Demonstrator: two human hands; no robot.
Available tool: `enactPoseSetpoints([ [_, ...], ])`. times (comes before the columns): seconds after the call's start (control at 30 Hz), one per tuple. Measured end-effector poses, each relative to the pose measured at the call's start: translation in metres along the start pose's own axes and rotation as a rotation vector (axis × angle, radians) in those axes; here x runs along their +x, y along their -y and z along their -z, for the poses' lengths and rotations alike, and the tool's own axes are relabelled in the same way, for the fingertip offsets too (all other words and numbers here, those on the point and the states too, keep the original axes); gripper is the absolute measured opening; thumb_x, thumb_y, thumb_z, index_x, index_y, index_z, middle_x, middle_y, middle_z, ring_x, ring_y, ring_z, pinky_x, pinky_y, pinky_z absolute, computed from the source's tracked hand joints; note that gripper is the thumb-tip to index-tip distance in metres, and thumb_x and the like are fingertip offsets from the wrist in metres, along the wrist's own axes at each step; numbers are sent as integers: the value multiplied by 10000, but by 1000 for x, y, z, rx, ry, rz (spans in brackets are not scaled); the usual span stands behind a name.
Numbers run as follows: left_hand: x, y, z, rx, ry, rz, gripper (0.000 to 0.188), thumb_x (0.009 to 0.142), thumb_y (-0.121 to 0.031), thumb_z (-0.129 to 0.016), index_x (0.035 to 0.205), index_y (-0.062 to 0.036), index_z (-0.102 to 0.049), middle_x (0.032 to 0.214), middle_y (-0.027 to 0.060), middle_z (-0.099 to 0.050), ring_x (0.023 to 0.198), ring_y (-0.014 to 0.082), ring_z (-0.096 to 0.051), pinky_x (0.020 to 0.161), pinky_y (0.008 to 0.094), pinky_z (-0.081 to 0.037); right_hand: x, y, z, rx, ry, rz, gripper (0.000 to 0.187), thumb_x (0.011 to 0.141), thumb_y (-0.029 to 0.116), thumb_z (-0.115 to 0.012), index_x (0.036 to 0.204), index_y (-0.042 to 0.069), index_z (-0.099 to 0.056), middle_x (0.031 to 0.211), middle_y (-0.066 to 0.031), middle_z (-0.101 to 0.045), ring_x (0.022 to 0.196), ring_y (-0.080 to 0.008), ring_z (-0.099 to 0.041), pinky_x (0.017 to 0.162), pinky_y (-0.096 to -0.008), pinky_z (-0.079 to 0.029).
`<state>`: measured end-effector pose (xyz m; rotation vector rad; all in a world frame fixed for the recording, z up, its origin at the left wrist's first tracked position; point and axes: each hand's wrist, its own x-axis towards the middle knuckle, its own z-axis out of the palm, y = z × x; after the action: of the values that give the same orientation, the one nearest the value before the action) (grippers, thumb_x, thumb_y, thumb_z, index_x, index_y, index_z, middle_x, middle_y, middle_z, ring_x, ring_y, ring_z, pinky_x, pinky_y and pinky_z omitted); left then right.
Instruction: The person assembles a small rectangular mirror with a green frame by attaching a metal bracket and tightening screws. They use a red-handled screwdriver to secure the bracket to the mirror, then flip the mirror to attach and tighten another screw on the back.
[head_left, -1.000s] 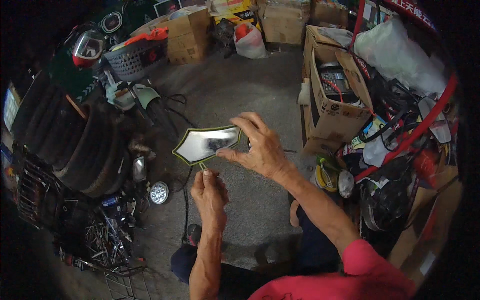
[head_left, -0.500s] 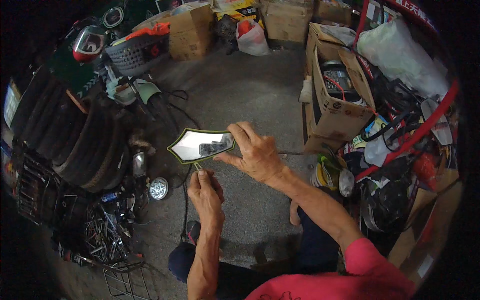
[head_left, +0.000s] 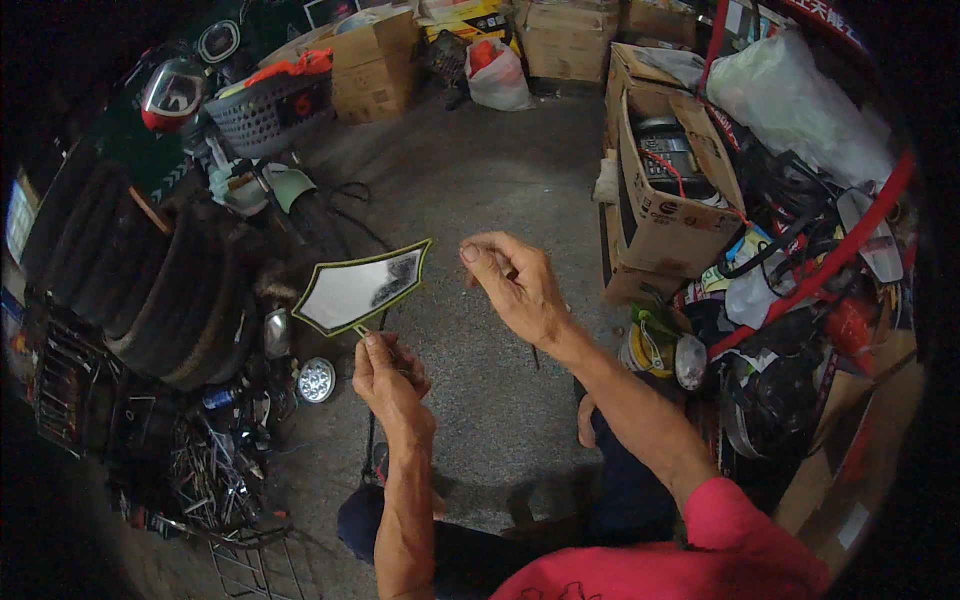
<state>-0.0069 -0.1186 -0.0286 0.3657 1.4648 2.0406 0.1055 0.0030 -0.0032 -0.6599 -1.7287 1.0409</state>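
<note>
My left hand point(head_left: 393, 382) is closed around the short stem of a rear-view mirror point(head_left: 345, 293), just below its frame. The mirror is angular and pointed, with a yellow-green rim. Its glass is pale, with a dark patch toward the right end. To the right of the mirror and apart from it, my right hand point(head_left: 515, 285) is raised with thumb and fingers curled together in a pinch. Whatever the right fingers hold, if anything, is too small or hidden to make out.
Stacked tyres point(head_left: 185, 290) stand at left, above a heap of metal tools point(head_left: 215, 470). A round lamp point(head_left: 316, 380) lies on the floor nearby. An open cardboard box point(head_left: 680, 225) with electrical gear stands at right, beside a red bar point(head_left: 810, 285). A grey basket point(head_left: 265, 115) sits far left.
My right hand has let go of the mirror's right end and moved up and right. The left hand has carried the mirror left, and it now tilts with its right end higher.
</note>
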Motion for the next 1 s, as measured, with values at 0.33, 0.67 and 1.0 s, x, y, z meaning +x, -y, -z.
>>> enactPoseSetpoints([
  [0.33,-6,8,-2,259,99,-224,319,984,-349,-435,857,-65,-508,582,-26,-404,441,47,-359,380,205,-274,-16,13,-10,187,170,-294,389,941,380,-519,872,7,-604,602,-44,-572,529,-77,-495,471,-264,-390],
  [0.67,-18,7,-9,128,261,44,303,990,-326,-427,847,-63,-475,554,-34,-373,419,44,-335,377,208,-274,-20,20,-9,335,-3,-260,369,959,349,-485,850,12,-586,614,-17,-565,538,-77,-515,473,-251,-400],
  [1.0,-32,14,-2,330,403,-20,323,989,-344,-420,833,-66,-467,569,-33,-389,440,50,-344,398,219,-292,3,5,9,-7,-136,-20,425,955,313,-488,676,-8,-496,531,-58,-395,527,-100,-350,471,-333,-302],
])
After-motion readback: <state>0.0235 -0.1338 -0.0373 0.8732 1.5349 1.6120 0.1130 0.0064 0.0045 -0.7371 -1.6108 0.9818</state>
